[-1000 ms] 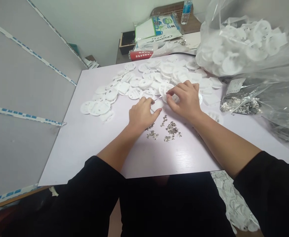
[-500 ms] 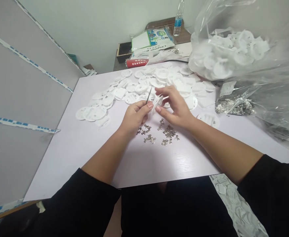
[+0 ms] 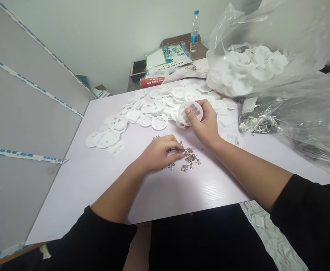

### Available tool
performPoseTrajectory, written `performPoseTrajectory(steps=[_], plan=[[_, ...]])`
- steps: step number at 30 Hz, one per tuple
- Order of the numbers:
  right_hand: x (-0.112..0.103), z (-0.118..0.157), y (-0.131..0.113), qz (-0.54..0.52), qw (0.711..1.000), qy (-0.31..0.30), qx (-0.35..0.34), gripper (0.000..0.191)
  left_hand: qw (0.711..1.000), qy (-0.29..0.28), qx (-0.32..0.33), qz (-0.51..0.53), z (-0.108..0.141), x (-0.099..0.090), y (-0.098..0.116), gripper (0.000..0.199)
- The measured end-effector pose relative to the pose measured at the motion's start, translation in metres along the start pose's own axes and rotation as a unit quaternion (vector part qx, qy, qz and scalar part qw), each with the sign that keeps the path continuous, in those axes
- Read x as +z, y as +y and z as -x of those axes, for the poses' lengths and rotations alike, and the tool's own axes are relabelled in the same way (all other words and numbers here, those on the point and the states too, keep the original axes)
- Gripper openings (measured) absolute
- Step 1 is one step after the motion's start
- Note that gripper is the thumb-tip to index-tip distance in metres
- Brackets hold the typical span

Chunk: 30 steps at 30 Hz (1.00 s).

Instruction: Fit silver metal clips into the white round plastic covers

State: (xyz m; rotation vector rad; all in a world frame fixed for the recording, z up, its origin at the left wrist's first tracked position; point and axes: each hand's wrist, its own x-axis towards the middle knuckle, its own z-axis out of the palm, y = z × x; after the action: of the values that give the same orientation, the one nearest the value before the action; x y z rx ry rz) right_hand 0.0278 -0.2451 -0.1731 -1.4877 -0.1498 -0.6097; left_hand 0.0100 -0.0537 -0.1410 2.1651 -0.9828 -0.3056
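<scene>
My right hand (image 3: 207, 122) grips a round white plastic disc (image 3: 196, 109) with slots in it, thumb on its face and fingers behind. Another white disc edge shows just behind it; I cannot tell whether that one is held too. Lower on the table, my left hand (image 3: 166, 151) reaches over small silvery metal pieces (image 3: 190, 156). Its thumb and forefinger are slightly apart at the edge of the little heap, with no piece visibly held between them. Part of the metal pieces lies hidden under this hand.
Many white discs (image 3: 108, 138) spread across the back of the table (image 3: 77, 180). At right stand a clear bag of white discs (image 3: 238, 71) and a bag of metal parts (image 3: 259, 124). A water bottle (image 3: 194, 34) is behind; a partition (image 3: 26, 113) borders the left.
My hands have parted. The left has let go of the disc and come down to the metal pieces; the right now holds the disc face up. The thin dark strip is no longer visible.
</scene>
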Motion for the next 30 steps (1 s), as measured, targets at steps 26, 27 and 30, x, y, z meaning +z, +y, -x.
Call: performPoseTrajectory(steps=[26,27,30], plan=[[0.016,0.016,-0.019,-0.085,0.935,-0.232,0.255,0.004,0.932,0.319,-0.08,0.15,-0.004,-0.007,-0.026,0.014],[0.016,0.017,-0.02,-0.085,0.933,-0.234,0.26,0.005,0.93,0.33,-0.082,0.14,-0.004,-0.007,-0.026,0.014],[0.015,0.018,-0.022,-0.08,0.93,-0.239,0.267,0.009,0.927,0.341,-0.094,0.124,-0.003,-0.008,-0.025,0.021]])
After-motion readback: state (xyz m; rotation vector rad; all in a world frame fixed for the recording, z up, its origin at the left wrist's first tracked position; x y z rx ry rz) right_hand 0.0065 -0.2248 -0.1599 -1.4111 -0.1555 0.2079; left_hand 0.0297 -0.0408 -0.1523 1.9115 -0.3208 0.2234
